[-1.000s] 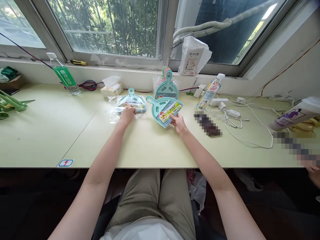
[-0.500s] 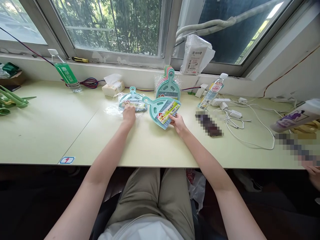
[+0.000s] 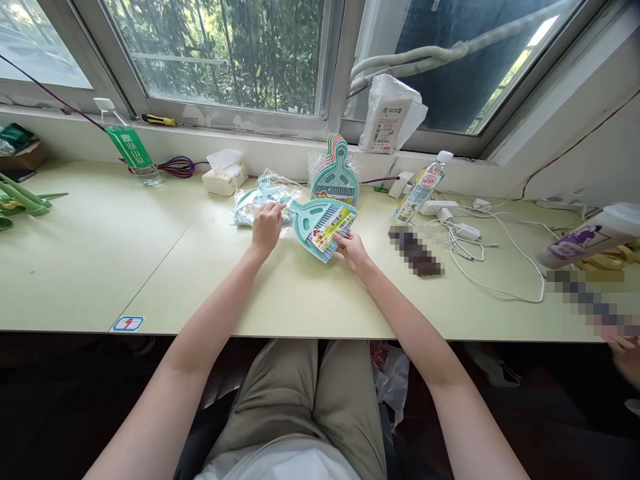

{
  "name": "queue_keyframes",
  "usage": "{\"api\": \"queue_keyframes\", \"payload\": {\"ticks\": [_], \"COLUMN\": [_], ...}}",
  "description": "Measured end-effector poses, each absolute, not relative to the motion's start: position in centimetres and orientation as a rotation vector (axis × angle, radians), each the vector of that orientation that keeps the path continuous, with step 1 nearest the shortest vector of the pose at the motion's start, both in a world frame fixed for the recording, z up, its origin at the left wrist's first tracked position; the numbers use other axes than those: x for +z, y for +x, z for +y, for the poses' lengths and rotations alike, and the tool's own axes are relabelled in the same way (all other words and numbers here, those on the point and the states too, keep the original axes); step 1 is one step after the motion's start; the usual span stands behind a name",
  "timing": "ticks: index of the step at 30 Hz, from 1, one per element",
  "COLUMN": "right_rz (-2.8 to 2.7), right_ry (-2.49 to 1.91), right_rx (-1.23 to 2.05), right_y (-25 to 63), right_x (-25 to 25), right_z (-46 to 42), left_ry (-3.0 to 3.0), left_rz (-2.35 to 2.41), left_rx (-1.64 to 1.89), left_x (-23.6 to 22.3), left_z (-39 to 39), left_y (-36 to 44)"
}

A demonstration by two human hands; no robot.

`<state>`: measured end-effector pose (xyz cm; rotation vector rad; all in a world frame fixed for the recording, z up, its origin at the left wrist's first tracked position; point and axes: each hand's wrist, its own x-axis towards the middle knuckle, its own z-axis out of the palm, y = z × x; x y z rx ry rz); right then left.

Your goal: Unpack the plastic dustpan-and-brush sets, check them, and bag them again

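A light-green dustpan with a small brush and a yellow label, a dustpan set, is tilted above the table. My right hand is closed on its lower right edge, thumb over the bristles. My left hand is closed in a pinch by the set's handle end, at the edge of a clear plastic bag. Its fingertips are partly hidden, but they seem to grip the film. Under the film lies another light-green dustpan set. Behind, a stack of dustpans in several colours leans upright against the wall.
A tissue pack and a green-labelled bottle stand at the back left. To the right are a drink bottle, white chargers and cables, and a large white bottle. Another person's hand shows at the far right.
My left hand has moved up and right from the bagged dustpan set toward the held set's handle. The plastic film has lifted and bunched up. My right hand keeps its hold.
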<state>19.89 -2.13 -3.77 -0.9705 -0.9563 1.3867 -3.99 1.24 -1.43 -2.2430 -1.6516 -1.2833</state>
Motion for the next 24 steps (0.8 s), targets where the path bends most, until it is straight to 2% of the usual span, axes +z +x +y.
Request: {"api": "queue_keyframes", "payload": {"ticks": [4, 8, 14, 17, 21, 24], "right_rz": [-0.979, -1.022, -1.044, -0.983, -0.907, -0.908], "right_ry": [-0.908, -0.917, -0.876, -0.847, -0.793, -0.768], "right_rx": [1.374, 1.377, 1.394, 1.344, 1.282, 1.287], "right_y": [19.6, 19.4, 18.5, 18.5, 19.0, 18.9], "right_x": [-3.3, -3.1, -3.0, -2.9, -3.0, -3.1], "right_z": [-2.5, -2.8, -3.3, -3.3, -3.0, -2.9], "left_ry": [-2.337, -2.231, -2.590, -2.452, -1.924, -2.184], "left_rz": [-1.445, -1.439, -1.227, -1.321, -1.770, -1.910], "left_rx": [-1.493, -1.620, -1.427, -1.454, -1.821, -2.293], "left_x": [-1.0, -0.1, 0.0, 0.0, 0.5, 0.5], "left_z": [0.3, -0.5, -1.3, -2.6, -2.6, -1.1], "left_y": [-2.7, -2.0, -1.1, -0.1, 0.3, -0.1]}}
